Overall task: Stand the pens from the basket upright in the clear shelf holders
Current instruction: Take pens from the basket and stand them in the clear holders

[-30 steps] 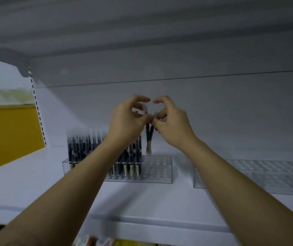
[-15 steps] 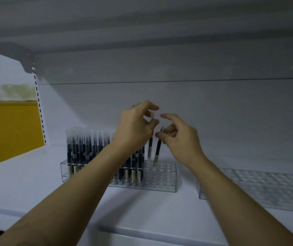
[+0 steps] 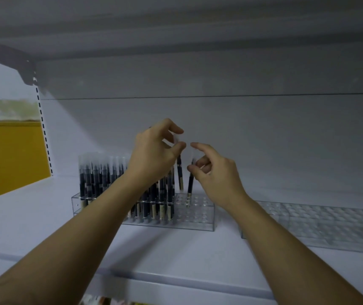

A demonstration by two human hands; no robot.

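Since both hands have dropped and split apart versus a second ago, the pens now hang over the empty end of the clear holder (image 3: 200, 216), 3 o'clock of the packed rows (image 3: 101, 179). Left hand (image 3: 154, 157) pinches the left pen (image 3: 179, 172) by its cap; right hand (image 3: 218, 177) pinches the right pen (image 3: 190, 183), tip basically at a hole. Nearly seated, I reckon.

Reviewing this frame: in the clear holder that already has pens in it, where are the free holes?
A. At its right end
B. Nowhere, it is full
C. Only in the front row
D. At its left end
A: the standing pens crowd the left and middle of the holder, while its right end shows bare holes, where the right hand holds a pen.
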